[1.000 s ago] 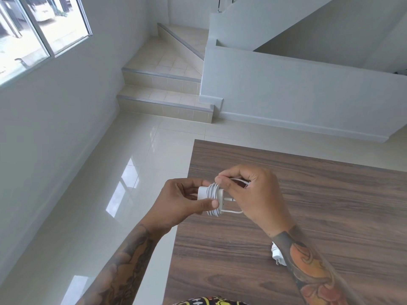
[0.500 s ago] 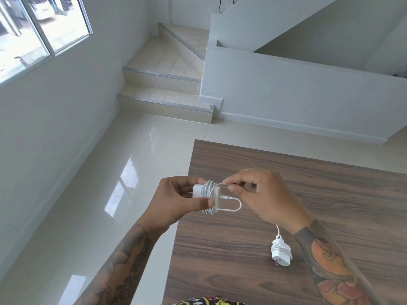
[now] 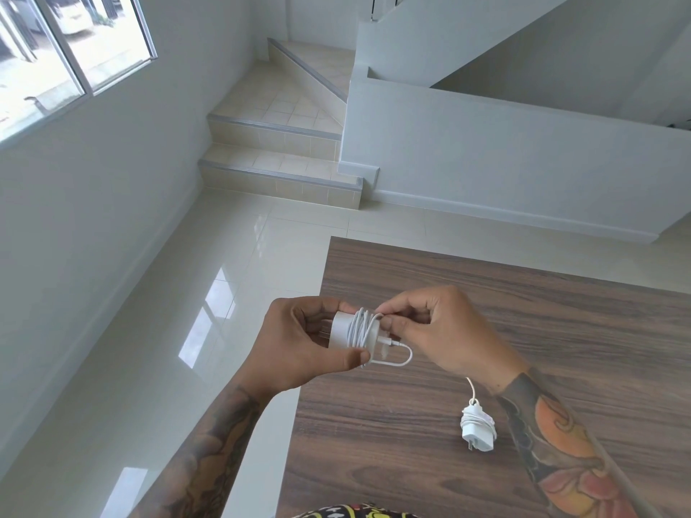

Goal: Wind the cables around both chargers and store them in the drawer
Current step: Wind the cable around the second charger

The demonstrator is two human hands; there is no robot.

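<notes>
My left hand [image 3: 299,343] grips a white charger [image 3: 342,329] above the table's left edge, thumb under it and fingers over its plug end. A white cable [image 3: 361,327] is wound round its body, and a short loop hangs from the port at its right end. My right hand [image 3: 437,330] pinches the cable end against the coils. A second white charger [image 3: 478,429], its cable wound round it, lies on the table below my right forearm, with a short cable tail running up from it. No drawer is in view.
The dark wood table [image 3: 523,300] fills the lower right, its left edge running down past my left hand. Glossy tiled floor [image 3: 232,278] lies to the left. Tiled steps [image 3: 276,173] and a white half wall [image 3: 486,162] stand beyond.
My right hand drew back to the charger's top and now presses the cable end onto the coils. The second charger came into full view from under my right forearm.
</notes>
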